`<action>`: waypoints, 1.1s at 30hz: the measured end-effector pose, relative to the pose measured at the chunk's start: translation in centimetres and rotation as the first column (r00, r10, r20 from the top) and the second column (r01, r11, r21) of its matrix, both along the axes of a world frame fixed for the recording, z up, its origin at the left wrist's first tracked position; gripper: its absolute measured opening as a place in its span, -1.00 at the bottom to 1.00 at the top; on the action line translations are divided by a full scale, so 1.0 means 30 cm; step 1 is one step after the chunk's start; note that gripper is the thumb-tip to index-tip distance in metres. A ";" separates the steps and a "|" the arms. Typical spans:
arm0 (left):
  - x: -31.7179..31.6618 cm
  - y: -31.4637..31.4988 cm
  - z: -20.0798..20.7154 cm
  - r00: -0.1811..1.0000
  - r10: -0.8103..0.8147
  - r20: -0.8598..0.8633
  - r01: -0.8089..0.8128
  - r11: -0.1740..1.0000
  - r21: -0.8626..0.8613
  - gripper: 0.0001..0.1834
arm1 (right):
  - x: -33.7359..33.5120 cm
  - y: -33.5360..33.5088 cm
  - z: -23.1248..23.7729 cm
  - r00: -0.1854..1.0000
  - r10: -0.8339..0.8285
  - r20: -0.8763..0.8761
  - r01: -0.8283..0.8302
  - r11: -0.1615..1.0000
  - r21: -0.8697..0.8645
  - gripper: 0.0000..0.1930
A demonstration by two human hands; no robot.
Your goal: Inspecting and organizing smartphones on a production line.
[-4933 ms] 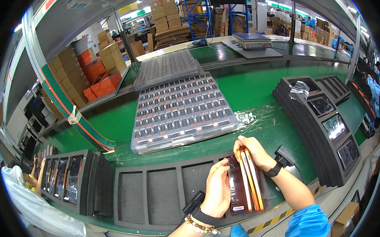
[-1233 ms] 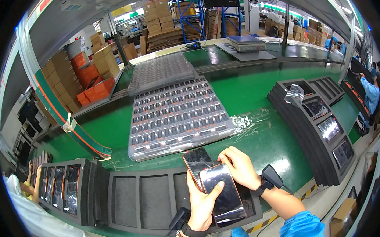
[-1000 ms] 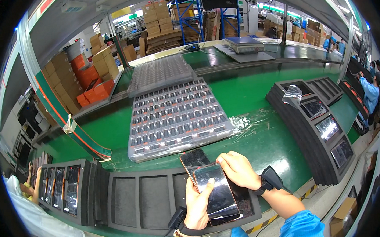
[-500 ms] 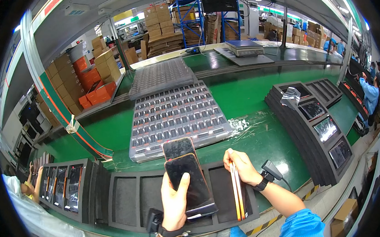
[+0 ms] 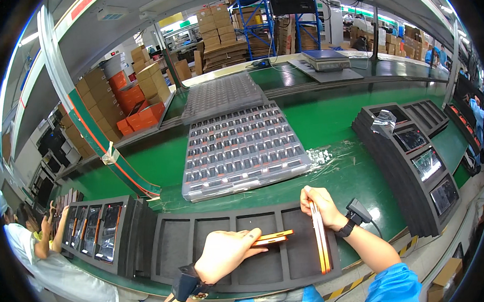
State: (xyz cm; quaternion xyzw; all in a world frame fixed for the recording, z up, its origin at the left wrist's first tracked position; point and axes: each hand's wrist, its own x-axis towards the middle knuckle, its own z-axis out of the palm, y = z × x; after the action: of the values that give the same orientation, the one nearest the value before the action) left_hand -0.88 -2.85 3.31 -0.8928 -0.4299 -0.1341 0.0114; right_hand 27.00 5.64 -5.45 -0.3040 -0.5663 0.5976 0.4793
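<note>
In front of me lies a black foam tray [image 5: 173, 241] with several rectangular pockets. Above its middle pockets my left hand [image 5: 225, 255] is closed on two orange-edged smartphones [image 5: 274, 238], stacked and turned nearly edge-on. The thumb presses from the top and the fingers lie underneath. My right hand [image 5: 323, 209] grips another pair of orange-framed smartphones [image 5: 320, 242] by their upper end. That pair stands steeply on edge over the rightmost pocket, a thin gap between the two. Whether its lower end touches the foam I cannot tell.
A clear plastic tray of small dark parts [image 5: 242, 148] lies beyond the foam tray. Stacked foam trays with phones stand right [image 5: 394, 171] and left [image 5: 129, 237]. A green-and-orange post [image 5: 107, 151] rises at left, beside co-workers [image 5: 47, 262]. A scale [image 5: 327, 61] stands on the far shelf.
My left hand has turned its two phones from screen-up to nearly edge-on and swung them level. My right hand keeps its pair at the same pocket. The whole view has shifted slightly.
</note>
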 end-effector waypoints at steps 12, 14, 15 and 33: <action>0.062 0.101 -0.087 0.990 0.023 0.143 -0.039 0.993 0.116 -0.52 | 0.023 0.183 0.015 0.999 -0.009 0.054 0.007 0.999 0.051 -0.47; 0.049 0.112 -0.073 0.987 0.040 0.156 -0.057 0.993 0.103 -0.52 | 0.023 0.182 0.007 0.990 -0.138 -0.020 0.139 0.987 0.079 -0.46; 0.038 0.114 -0.071 0.989 0.036 0.140 -0.046 0.997 0.070 -0.51 | 0.027 0.167 0.011 0.970 -0.224 -0.092 0.234 0.966 0.109 -0.48; -0.060 0.149 -0.213 0.319 0.272 0.908 0.209 0.914 -0.348 -0.68 | -0.388 -0.069 0.040 0.456 -0.844 -0.281 0.848 0.508 -0.150 -0.57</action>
State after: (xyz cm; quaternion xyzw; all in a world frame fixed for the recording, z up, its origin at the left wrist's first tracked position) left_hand -2.67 1.62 -3.09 -0.6169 -0.3899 -0.5367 -0.4235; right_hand 15.37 3.56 -4.25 -0.4411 -0.2586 0.3179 0.7984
